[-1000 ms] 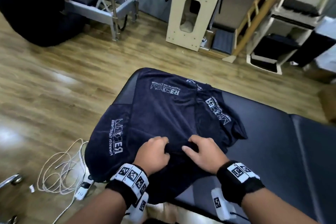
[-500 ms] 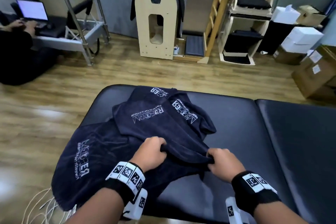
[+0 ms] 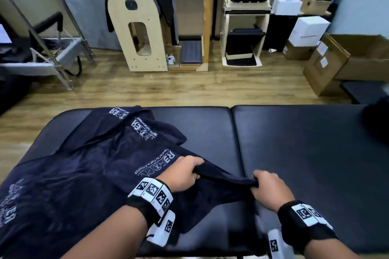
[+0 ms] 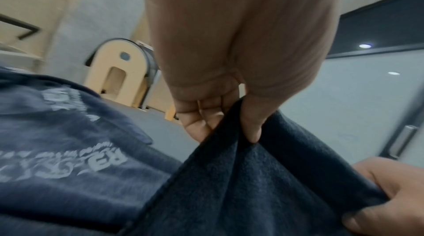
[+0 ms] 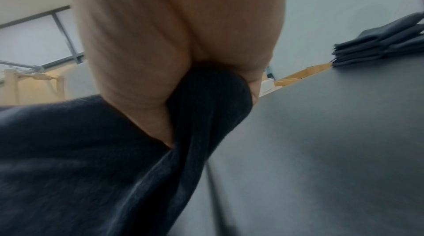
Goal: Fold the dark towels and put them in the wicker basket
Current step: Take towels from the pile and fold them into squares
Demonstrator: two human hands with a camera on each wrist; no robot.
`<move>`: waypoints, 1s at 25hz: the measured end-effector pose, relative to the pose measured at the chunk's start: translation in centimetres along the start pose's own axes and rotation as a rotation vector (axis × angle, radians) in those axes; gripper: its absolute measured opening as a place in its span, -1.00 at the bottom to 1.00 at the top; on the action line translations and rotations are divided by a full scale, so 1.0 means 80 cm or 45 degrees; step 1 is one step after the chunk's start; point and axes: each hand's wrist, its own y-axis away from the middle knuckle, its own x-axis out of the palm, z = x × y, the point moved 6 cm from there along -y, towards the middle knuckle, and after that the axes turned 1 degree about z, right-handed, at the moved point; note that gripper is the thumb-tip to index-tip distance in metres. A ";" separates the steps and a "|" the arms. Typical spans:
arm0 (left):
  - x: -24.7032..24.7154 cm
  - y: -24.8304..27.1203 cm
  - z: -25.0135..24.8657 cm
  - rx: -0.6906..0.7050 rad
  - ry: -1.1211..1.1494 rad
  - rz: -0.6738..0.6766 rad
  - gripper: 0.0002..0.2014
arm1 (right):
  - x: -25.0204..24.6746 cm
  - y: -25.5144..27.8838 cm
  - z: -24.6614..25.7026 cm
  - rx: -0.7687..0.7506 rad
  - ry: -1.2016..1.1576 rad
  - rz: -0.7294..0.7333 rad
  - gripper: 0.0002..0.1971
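Cardboard boxes [image 3: 345, 63] stand beyond the black padded table [image 3: 294, 143].

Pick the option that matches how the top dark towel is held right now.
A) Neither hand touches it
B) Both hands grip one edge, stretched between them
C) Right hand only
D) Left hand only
B: the left hand and right hand each grip the dark towel, its edge taut between them.

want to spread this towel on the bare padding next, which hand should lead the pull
Right. The right hand already grips the towel edge over the bare padded table; the left hand holds the same edge over the towel pile.
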 end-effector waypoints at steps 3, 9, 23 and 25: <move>0.030 -0.034 -0.066 0.160 -0.003 0.133 -0.55 | -0.016 0.023 -0.054 0.050 0.014 0.047 -0.93; 0.060 -0.058 -0.123 0.328 -0.258 0.338 -0.45 | -0.039 0.033 0.004 -0.459 -0.391 -0.190 -0.37; -0.031 -0.033 -0.040 -0.116 -0.365 -0.084 -0.83 | -0.113 -0.015 -0.015 -0.199 -0.306 -0.391 -0.87; -0.053 -0.029 -0.027 -0.150 -0.242 -0.113 -0.85 | -0.124 -0.019 -0.032 -0.178 -0.306 -0.419 -0.84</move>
